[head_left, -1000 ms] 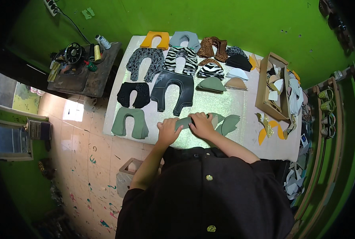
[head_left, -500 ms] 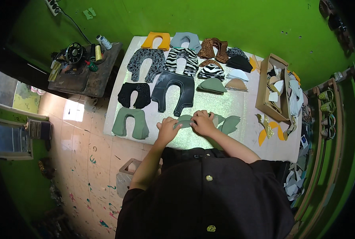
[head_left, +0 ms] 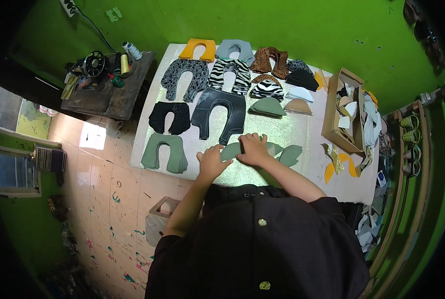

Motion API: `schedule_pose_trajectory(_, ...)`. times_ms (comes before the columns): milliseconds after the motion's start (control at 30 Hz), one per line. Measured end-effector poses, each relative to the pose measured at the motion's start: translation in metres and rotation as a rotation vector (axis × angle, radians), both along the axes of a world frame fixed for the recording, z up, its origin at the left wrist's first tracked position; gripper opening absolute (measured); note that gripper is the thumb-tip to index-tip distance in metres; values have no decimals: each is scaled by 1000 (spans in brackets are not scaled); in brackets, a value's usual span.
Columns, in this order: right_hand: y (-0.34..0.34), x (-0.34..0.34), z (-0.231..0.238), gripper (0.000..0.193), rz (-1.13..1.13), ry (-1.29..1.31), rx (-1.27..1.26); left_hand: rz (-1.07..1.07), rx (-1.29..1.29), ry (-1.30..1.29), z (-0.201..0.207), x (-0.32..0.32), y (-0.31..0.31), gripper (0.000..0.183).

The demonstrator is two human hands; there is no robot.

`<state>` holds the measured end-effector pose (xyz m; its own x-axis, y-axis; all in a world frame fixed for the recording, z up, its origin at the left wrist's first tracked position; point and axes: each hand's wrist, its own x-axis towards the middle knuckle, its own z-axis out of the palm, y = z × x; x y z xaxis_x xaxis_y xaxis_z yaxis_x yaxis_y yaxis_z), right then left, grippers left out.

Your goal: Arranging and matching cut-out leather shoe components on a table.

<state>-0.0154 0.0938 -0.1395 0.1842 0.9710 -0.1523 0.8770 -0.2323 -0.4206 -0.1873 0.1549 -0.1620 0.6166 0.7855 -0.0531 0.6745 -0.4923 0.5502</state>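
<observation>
A curved sage-green cut piece [head_left: 229,151] lies at the table's near edge between my hands. My left hand [head_left: 212,163] is at its left end, thumb and fingers apart, the thumb beside the piece's lower edge. Over the piece's right part, my right hand [head_left: 253,150] grips it, fingers bent on the far side and thumb on the near side; the fingertips are partly hidden. Just right of that hand, more green curved pieces [head_left: 290,155] lie fanned out. To the left sits a stack of green U-shaped pieces [head_left: 163,152], with black U-shaped pieces [head_left: 218,115] farther back.
Stacked patterned U-shapes [head_left: 229,76] and half-round pieces [head_left: 267,107] cover the table's far side. A cardboard box [head_left: 338,130] of scraps stands at right, yellow and gold offcuts [head_left: 341,162] before it. A sewing machine [head_left: 94,66] stands on a side table at far left.
My left thumb has moved off the green piece to its near side. My right hand has shifted slightly farther away, and more of the piece's left part shows.
</observation>
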Motion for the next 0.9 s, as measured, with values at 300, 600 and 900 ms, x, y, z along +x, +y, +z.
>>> schedule_pose_trajectory(300,-31,7,4,55,65,-15,-106,-195,-53,-17,2,-1,0,37)
schedule_pose_trajectory(600,-68,61,8,58,96,-16,-100,-302,44,-50,12,11,-5,59)
schedule_pose_trajectory(900,-82,60,10,44,124,-80,32,-522,265,179,-18,15,-12,45)
